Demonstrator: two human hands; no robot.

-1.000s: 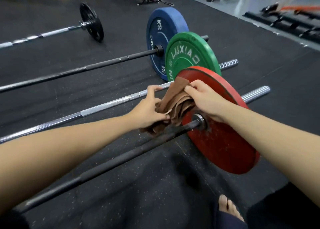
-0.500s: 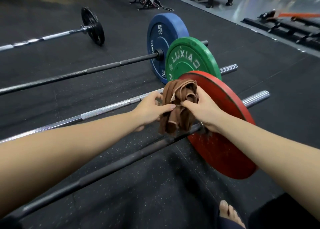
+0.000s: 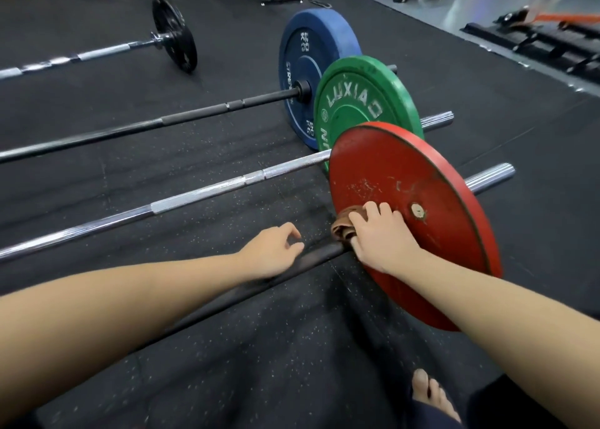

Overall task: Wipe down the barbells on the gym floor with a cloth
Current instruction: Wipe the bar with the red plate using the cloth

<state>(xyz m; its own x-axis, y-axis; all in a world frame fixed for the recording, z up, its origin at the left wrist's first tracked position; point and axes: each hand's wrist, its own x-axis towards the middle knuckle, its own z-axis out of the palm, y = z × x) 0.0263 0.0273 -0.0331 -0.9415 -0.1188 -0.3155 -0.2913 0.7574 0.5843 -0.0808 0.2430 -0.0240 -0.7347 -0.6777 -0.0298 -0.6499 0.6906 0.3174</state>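
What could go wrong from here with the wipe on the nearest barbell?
The left hand grips nothing, so the black bar may roll as the right hand wipes. A bare foot sits near the red plate, which might roll onto toes. The bunched cloth could snag at the plate.

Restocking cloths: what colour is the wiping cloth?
Brown; the cloth, in the right hand, shows best in the head view.

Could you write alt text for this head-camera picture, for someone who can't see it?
A person's right hand grips a brown cloth against the nearest barbell's dark bar, beside its red plate; the left hand is loose over the bar, holding nothing. Three more barbells lie behind on the black floor: green plate, blue plate, small black plate.
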